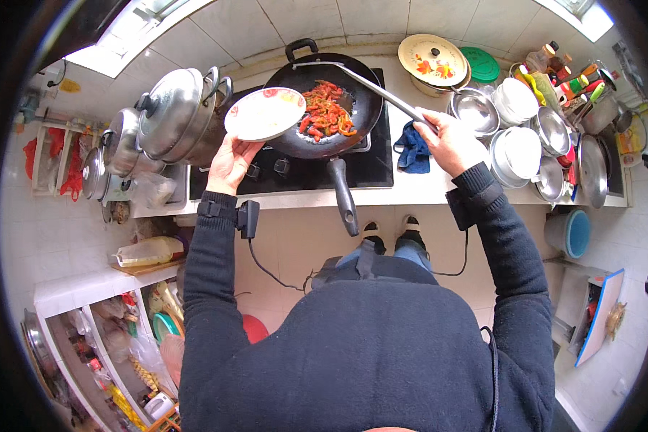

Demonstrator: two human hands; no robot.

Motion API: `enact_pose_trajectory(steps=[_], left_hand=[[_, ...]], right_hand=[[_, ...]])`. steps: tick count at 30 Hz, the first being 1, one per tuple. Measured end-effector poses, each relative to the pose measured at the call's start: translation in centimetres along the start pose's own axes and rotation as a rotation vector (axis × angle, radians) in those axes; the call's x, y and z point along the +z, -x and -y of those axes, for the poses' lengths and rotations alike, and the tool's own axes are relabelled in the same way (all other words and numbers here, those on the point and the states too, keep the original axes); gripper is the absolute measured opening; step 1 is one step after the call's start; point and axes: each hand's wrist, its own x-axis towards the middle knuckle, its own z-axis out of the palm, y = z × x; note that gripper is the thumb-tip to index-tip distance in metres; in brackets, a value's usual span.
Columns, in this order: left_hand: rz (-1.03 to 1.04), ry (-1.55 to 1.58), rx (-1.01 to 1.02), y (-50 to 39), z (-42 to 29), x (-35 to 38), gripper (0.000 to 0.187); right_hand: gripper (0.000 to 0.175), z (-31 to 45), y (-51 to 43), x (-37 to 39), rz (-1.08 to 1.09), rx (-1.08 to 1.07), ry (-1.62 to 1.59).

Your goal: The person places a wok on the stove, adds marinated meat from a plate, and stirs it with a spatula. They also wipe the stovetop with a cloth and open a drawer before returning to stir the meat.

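My left hand (231, 162) grips the rim of a white dish with red floral marks (264, 114), tilted beside the left edge of a black wok (364, 121). My right hand (451, 139) is closed around the handle of a long metal cooking utensil (389, 97), whose far end reaches over the wok near its upper rim. Cooked red and orange strips of food (326, 110) lie in the wok, with some liquid around them. The wok sits on a black glass cooktop (313, 175), its long handle (343, 197) pointing towards me.
Large steel pots (173, 116) stand left of the cooktop. On the right are a dark blue cloth (413, 150), a lidded enamel pot (433, 60), stacked white bowls (515, 154), steel bowls (474, 112) and several bottles (540, 56). A blue bucket (576, 233) stands below the counter at right.
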Motion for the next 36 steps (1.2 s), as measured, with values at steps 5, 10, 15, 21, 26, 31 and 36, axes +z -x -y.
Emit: enact_pose_trajectory(steps=[5, 10, 15, 21, 26, 31, 36], left_hand=[[-0.035, 0.324, -0.105, 0.4, 1.6, -2.8, 0.040], [0.180, 0.566, -0.174, 2.2, 2.4, -2.7, 0.046], [0.277, 0.517, -0.145, 4.5, 2.0, -0.9, 0.042], [0.492, 0.561, -0.221, 4.7, 1.8, -0.1, 0.045], [0.246, 0.134, 0.058, 3.7, 2.1, -0.2, 0.044], [0.113, 0.126, 0.078, 2.5, 2.6, -0.1, 0.047], [0.083, 0.188, 0.127, 2.6, 2.8, -0.1, 0.046]], right_hand=[[0.034, -1.4, 0.2, 2.3, 0.067, -0.001, 0.186], [0.027, -1.6, 1.4, 6.0, 0.083, -0.156, 0.268], [0.043, -0.9, 2.9, 8.0, 0.137, -0.192, 0.191], [0.043, -0.2, 2.8, 7.4, 0.155, -0.205, 0.002], [0.030, -5.1, 2.4, 7.3, -0.021, 0.137, -0.343], [0.027, -11.2, 5.5, 10.0, 0.290, 0.179, -0.044], [0.064, -12.7, 6.2, 13.4, 0.160, 0.167, 0.233]])
